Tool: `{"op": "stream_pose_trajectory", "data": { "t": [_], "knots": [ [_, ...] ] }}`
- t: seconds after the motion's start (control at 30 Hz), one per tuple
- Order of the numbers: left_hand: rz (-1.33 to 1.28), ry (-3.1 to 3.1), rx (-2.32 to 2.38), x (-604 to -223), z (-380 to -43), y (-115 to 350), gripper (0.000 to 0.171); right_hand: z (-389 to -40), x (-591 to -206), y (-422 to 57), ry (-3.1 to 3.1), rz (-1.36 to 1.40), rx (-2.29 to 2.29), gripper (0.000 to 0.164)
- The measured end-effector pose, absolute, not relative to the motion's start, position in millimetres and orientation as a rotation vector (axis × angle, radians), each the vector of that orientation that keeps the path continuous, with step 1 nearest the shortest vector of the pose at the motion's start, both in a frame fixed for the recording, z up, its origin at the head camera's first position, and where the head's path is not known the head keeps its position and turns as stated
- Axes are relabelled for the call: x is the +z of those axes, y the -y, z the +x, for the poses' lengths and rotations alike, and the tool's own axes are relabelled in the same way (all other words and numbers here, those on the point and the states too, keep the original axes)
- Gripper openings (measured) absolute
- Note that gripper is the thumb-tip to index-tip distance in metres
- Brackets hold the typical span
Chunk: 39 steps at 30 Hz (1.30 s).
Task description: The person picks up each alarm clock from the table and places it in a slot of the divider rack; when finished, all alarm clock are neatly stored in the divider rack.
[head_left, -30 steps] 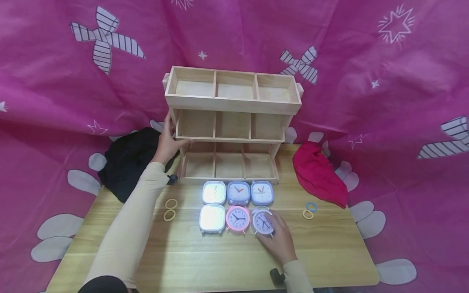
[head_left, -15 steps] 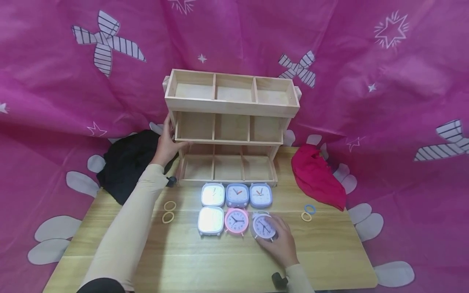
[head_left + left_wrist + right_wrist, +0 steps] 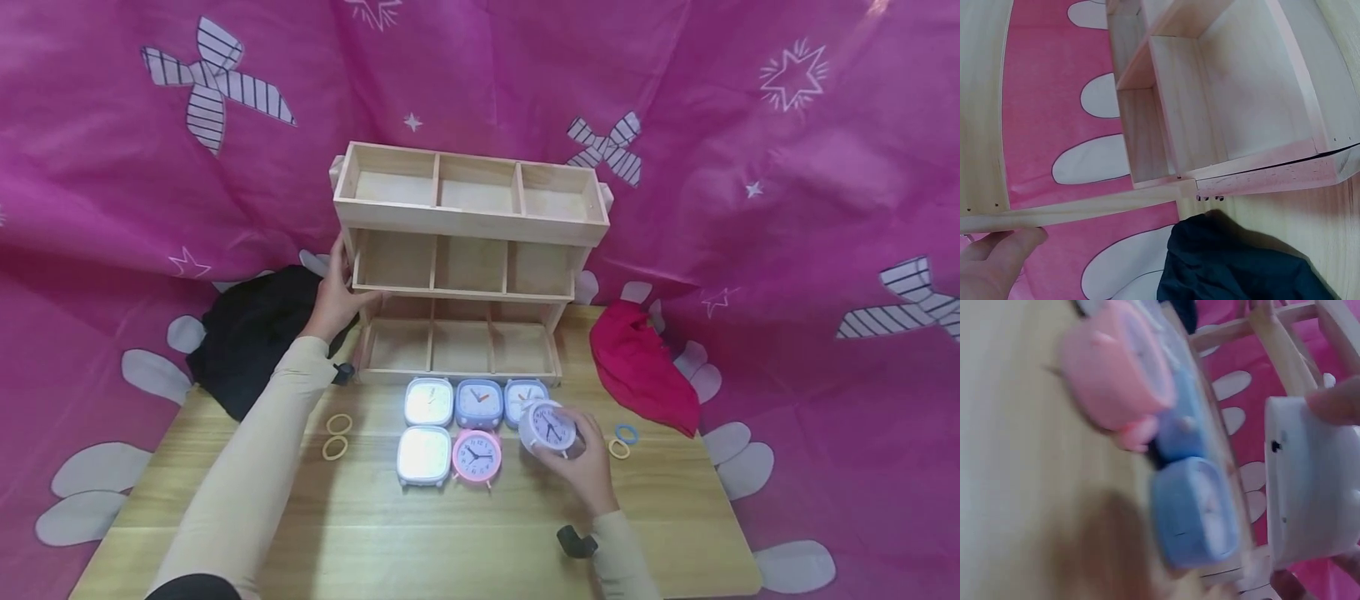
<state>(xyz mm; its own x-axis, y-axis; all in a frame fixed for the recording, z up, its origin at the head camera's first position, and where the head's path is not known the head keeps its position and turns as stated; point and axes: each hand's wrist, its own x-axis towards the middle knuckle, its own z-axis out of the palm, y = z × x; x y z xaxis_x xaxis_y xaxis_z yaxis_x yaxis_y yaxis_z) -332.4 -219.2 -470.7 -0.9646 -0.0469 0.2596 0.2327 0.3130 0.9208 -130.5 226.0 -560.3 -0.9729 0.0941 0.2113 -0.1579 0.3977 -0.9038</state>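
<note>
My left hand (image 3: 331, 304) grips the left side of a three-tier wooden shelf (image 3: 471, 218). In the left wrist view its fingers (image 3: 1007, 256) are at a wooden side strip (image 3: 1110, 203). My right hand (image 3: 588, 468) holds a pale lavender round alarm clock (image 3: 542, 429), raised off the table and overlapping a blue square clock (image 3: 519, 393) in the head view. A pink round alarm clock (image 3: 477, 457) stands to its left. Another blue clock (image 3: 478, 403) and two white square clocks, one at the back (image 3: 429, 403) and one in front (image 3: 423, 456), complete the group.
Black cloth (image 3: 255, 333) lies left of the shelf, red cloth (image 3: 645, 367) right of it. Two yellowish rings (image 3: 335, 448) lie on the table (image 3: 450, 542) at left; a blue ring (image 3: 627, 427) and a yellowish ring (image 3: 610, 450) at right. A pink printed curtain (image 3: 480, 75) hangs behind.
My right hand has lifted the lavender alarm clock off the table and moved it up toward the back row. My left hand keeps its grip on the shelf. The head view has shifted slightly.
</note>
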Motion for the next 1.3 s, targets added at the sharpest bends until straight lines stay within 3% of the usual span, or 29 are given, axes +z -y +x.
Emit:
{"op": "stream_pose_trajectory", "data": {
  "t": [0.23, 0.53, 1.3],
  "knots": [
    [-0.191, 2.333, -1.7, -469, -332, 221, 0.13, -200, -544, -212, 2.389, 0.057, 1.489, 0.064],
    [-0.189, 2.333, -1.69, -472, -334, 222, 0.131, -263, -562, -189, 2.584, 0.041, 1.185, 0.063],
    [-0.197, 2.302, -1.698, -473, -333, 221, 0.131, -296, -571, -163, 2.771, -0.186, 0.962, 0.052]
  ]
}}
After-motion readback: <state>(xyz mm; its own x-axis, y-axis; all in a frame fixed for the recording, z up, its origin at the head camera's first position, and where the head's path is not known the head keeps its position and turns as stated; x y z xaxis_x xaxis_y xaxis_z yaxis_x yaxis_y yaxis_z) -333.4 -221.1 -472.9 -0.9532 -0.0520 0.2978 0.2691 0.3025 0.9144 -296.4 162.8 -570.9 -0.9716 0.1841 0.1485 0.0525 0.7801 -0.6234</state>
